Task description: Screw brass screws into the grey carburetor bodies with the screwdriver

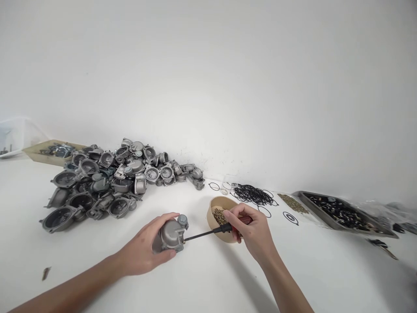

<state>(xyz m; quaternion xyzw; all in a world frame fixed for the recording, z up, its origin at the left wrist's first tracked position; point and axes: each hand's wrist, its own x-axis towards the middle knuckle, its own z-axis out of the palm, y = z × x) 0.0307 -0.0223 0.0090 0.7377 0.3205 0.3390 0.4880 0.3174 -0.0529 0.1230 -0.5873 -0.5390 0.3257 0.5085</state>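
Observation:
My left hand (146,248) is wrapped round a grey metal carburetor float bowl (171,234), holding it on the white table with its round cap towards the back. In my right hand (250,228) is a screwdriver (203,235) with a red and black handle. Its long dark shaft points left, and the tip meets a small brass screw (184,241) on the side of the bowl. Just behind the screwdriver stands a round beige tub (213,206) holding many brass screws (220,216), partly hidden by my right hand.
A big heap of grey float bowls (120,182) lies at the left, before a yellowish tray (48,158). Black rubber rings (252,195), small brass parts (293,203) and a dark tray (317,213) of parts are at the right. A small brown piece (46,273) lies front left.

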